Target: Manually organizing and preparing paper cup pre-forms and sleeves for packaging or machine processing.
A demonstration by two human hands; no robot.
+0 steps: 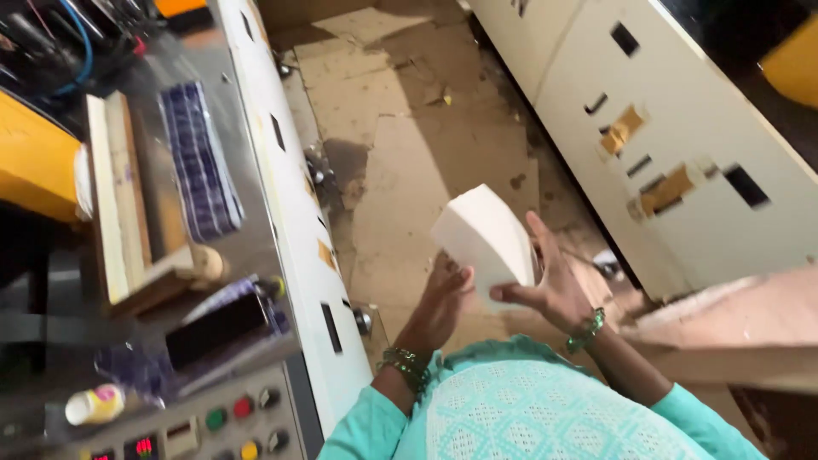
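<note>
A thick stack of white paper sheets (486,238) is held in front of my body, above a cardboard-covered floor. My left hand (443,298) grips its lower left corner from underneath. My right hand (554,285) clasps its right side, thumb across the front and fingers behind. Both wrists wear green bead bangles, and my sleeves are turquoise.
A white and steel machine (290,213) runs along my left, with a strip of dark printed packets (200,158), a wooden frame (119,196) and a control panel of coloured buttons (230,417). A white cabinet (682,145) stands on the right. A wooden surface (733,332) lies at the lower right.
</note>
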